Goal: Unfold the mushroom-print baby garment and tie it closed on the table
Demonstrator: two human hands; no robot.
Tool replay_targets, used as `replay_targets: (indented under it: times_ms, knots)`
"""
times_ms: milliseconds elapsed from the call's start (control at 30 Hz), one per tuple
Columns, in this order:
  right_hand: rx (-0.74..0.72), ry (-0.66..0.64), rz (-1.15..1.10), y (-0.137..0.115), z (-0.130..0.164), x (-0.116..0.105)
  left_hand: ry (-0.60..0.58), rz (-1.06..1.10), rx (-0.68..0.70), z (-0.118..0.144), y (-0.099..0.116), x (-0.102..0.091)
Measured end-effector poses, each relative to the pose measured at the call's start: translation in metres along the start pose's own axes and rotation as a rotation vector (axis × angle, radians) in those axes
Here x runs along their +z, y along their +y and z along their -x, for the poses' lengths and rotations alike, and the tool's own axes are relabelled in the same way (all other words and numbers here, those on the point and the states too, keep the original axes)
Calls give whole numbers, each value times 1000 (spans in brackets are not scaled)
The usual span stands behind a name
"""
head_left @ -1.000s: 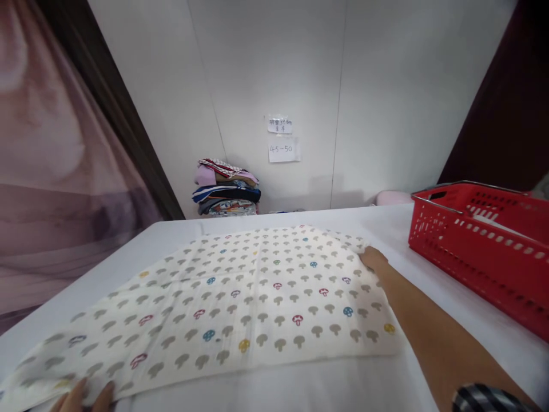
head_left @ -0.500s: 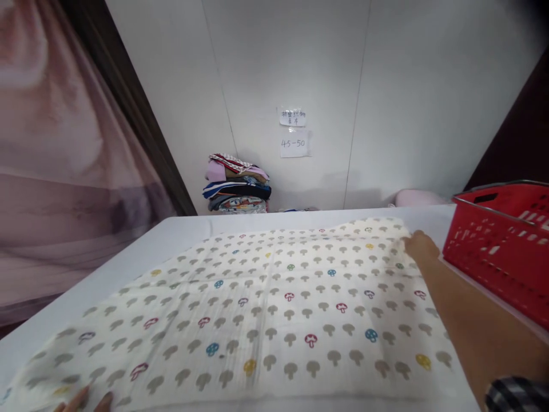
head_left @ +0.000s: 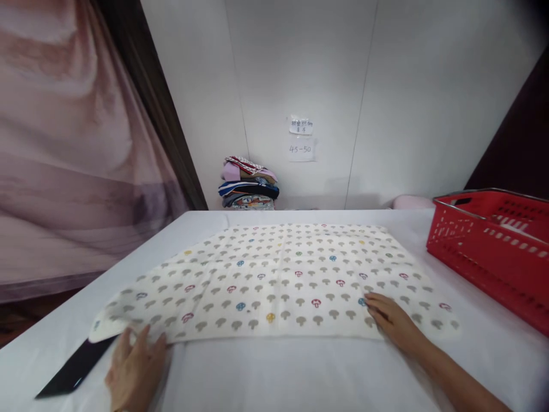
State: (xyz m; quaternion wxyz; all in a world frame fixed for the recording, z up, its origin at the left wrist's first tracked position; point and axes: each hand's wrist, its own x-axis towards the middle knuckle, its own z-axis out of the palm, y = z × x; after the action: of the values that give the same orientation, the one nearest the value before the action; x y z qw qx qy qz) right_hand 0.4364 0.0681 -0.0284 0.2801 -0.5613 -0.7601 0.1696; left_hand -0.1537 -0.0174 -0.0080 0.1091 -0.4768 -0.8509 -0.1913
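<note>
A cream cloth (head_left: 283,274) printed with small mushrooms lies spread flat on the white table (head_left: 266,377). My left hand (head_left: 135,369) rests palm down at the cloth's near left corner, fingers apart and touching its edge. My right hand (head_left: 388,320) lies flat on the cloth near its front right part, fingers stretched toward the middle. Neither hand grips anything.
A red plastic basket (head_left: 493,252) stands at the table's right side. A flat black object (head_left: 71,372) lies by my left hand at the table's near left edge. A stack of folded clothes (head_left: 249,189) sits against the back wall, under two paper notes (head_left: 301,140). A pink curtain (head_left: 64,149) hangs at left.
My right hand has come back from the cloth's far right corner to its front right part. The cloth now lies flatter and squarer. My left hand is more in view, with the black object beside it.
</note>
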Motion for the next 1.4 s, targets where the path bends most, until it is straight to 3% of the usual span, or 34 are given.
replay_targets:
  times_ms: [67, 167, 433, 700, 833, 933, 1100, 1267, 1400]
  knots:
    - [7, -17, 5, -8, 22, -4, 9, -31, 56, 5, 12, -6]
    - [-3, -51, 59, -15, 37, -13, -120, -30, 195, 9, 23, -9]
    - [-93, -106, 179, -26, 32, -18, -143, 18, 503, 14, 29, -10]
    - [-89, -100, 271, -36, 26, -19, -140, 160, 583, -7, 30, -7]
    - [-195, -96, 305, -40, 29, -15, -98, 204, 507, -20, 38, -19]
    - [-196, -84, 338, -34, 32, -10, -60, 195, 425, -28, 49, -31]
    - [-180, -35, 329, -20, 33, -5, 5, 109, 444, -43, 61, -40]
    - [-130, -66, 310, -18, 30, -7, -51, 28, 461, -58, 66, -49]
    - [-41, -65, 454, -9, 25, -21, -177, -24, 464, -63, 62, -56]
